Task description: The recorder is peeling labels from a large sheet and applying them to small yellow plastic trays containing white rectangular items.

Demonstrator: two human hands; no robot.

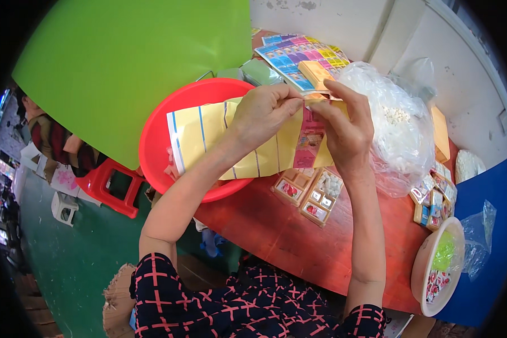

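Observation:
A yellow sticker backing sheet (pixel 211 132) with blue lines spans between my hands, over a red basin (pixel 158 121). Near its right end sits a pink printed sticker (pixel 308 138). My left hand (pixel 265 115) is closed, pinching the sheet's top edge with thumb and forefinger. My right hand (pixel 349 124) grips the sheet at its right end, its thumb at the top of the pink sticker and its forefinger raised and bent. Its other fingers are partly hidden. Just below the sheet, small tan compartment trays (pixel 315 211) lie on the red table, one holding white pieces.
Colourful sticker sheets (pixel 290 59) lie at the back with a tan block (pixel 314 74) on them. A clear plastic bag of white pieces (pixel 397 121) stands at the right. Beyond are packed trays (pixel 434 194) and a pale basin (pixel 458 225). A red stool (pixel 115 188) is at the left.

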